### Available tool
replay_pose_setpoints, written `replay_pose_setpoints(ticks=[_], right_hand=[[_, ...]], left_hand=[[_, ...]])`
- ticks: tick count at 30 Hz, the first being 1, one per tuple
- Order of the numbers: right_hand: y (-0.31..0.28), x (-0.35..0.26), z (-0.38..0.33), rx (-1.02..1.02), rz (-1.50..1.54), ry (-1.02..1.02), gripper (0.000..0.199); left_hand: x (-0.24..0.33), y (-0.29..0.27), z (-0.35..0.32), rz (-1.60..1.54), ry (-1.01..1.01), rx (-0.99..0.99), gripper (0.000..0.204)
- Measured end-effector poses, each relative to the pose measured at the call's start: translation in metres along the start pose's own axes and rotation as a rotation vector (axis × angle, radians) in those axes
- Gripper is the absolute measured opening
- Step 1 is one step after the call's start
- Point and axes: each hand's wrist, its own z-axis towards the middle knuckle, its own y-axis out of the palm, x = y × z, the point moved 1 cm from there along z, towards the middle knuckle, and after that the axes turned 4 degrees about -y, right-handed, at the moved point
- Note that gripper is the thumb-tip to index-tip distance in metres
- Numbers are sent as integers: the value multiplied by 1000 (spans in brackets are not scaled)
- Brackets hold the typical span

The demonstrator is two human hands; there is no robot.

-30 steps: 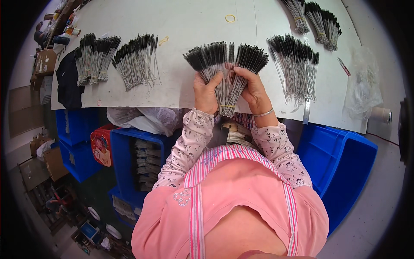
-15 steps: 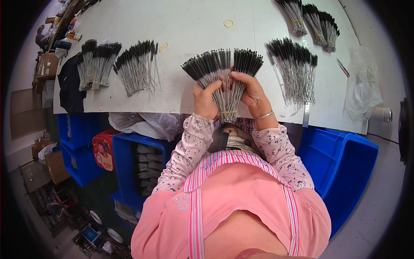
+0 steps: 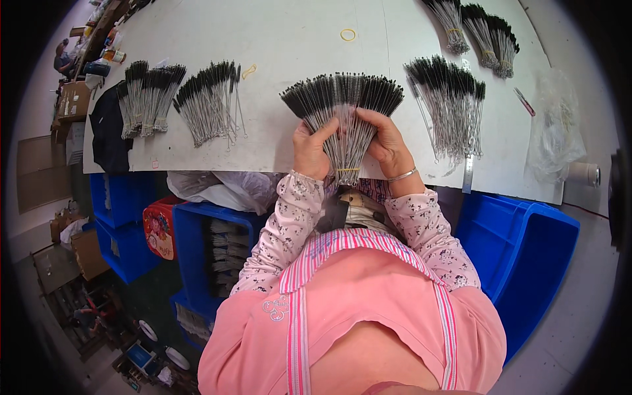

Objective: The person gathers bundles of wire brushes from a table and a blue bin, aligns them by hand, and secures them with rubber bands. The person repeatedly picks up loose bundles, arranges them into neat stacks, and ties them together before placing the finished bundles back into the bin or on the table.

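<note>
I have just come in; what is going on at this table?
A person's left hand and right hand hold a fanned bundle of black-bristled brushes, a yellow band around its wire end. Other brush groups lie on the white table to both sides. A loose yellow ring lies farther back.

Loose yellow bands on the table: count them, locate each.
2: a round band beyond the held brushes; a twisted band beside a left-side brush pile. Others may be hidden.

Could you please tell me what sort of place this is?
It is probably a workshop or packing room: a fanned bundle of black-bristled wire brushes is held at a white table, more groups of such brushes lie on it, and blue plastic bins stand close by.
</note>
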Motion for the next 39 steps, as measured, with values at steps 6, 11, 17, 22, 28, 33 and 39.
replay_pose_setpoints(ticks=[6, 11, 17, 22, 28, 33, 39], right_hand=[[-3, -1, 2, -42, 51, -17, 21], [-8, 1, 4, -44, 113, 29, 20], [-11, -2, 6, -47, 131, -19, 19], [-15, -5, 8, -63, 178, -46, 18], [-4, -8, 5, 22, 232, -35, 18], [-19, -11, 8, 16, 283, -7, 19], [-19, -12, 10, -5, 298, -5, 19]], left_hand=[[-2, 0, 6, 4, 56, 3, 27], [2, 6, 2, -36, 49, -5, 27], [20, 6, -1, -226, -149, -237, 20], [15, 7, 0, -163, -75, -111, 20], [7, 0, 4, -48, -63, -41, 15], [4, 6, 3, -42, -60, 1, 14], [18, 20, -5, -133, -103, -19, 26]])
